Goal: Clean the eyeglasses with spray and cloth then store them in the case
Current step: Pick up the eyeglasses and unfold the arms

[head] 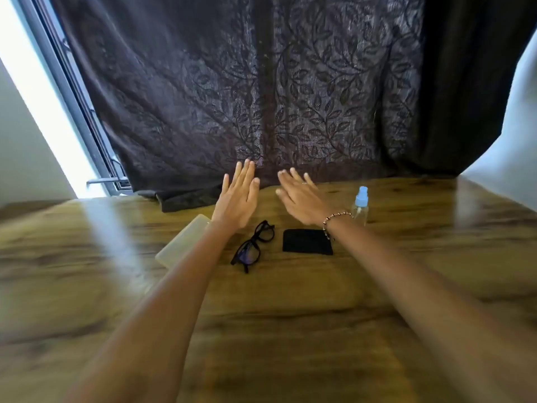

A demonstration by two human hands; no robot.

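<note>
Black-framed eyeglasses (253, 245) lie on the wooden table (261, 315), near its middle. A black cloth (307, 241) lies flat just right of them. A pale translucent case (183, 242) lies left of the glasses, partly hidden by my left forearm. A clear spray bottle (360, 205) with a light blue cap stands upright at the back right. My left hand (239, 196) is raised above the table beyond the glasses, fingers straight, holding nothing. My right hand (299, 196), with a beaded bracelet at the wrist, hovers beyond the cloth, fingers spread and empty.
A dark leaf-patterned curtain (261, 97) hangs behind the table, its hem resting on the far edge. A bright window with a metal frame (75, 91) stands at the left. A white wall is at the right.
</note>
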